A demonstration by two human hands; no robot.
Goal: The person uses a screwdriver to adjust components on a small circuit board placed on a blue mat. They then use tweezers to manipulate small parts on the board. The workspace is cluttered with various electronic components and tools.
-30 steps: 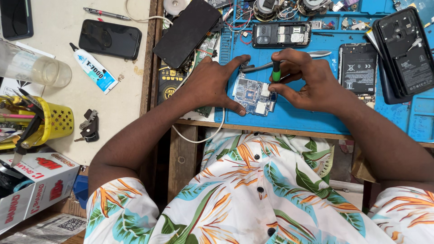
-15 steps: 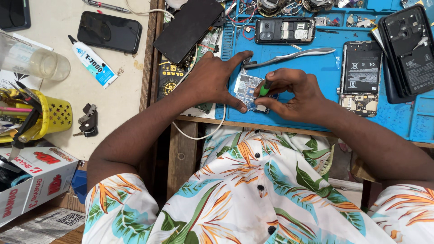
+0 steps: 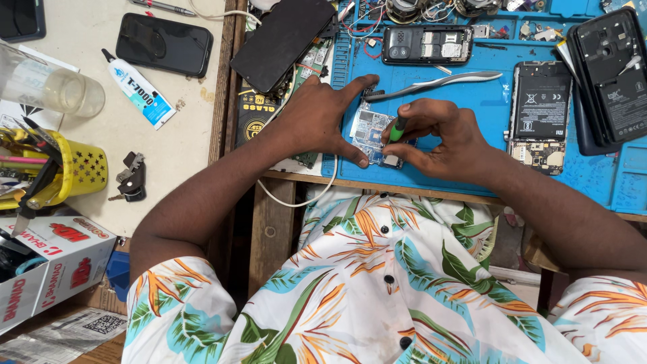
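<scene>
A small phone circuit board [image 3: 370, 132] lies on the blue work mat [image 3: 472, 114]. My left hand [image 3: 317, 118] presses on the board's left side, thumb at its near edge and forefinger stretched along its far edge. My right hand [image 3: 438, 138] grips a small green-handled screwdriver [image 3: 398, 127], its tip down on the board's right part. Metal tweezers [image 3: 431, 83] lie on the mat just beyond my hands.
On the mat lie an opened keypad phone [image 3: 423, 44], a phone battery [image 3: 540, 101] and an open phone back [image 3: 610, 74]. A black phone [image 3: 282, 42] rests at the mat's left edge. Left table: another phone [image 3: 164, 44], glue tube [image 3: 138, 91], yellow tool cup [image 3: 74, 172], keys [image 3: 131, 178], plastic jar [image 3: 47, 86].
My right hand has drawn in over the board and set the screwdriver upright on it. My left hand has stayed on the board. The view has shifted slightly.
</scene>
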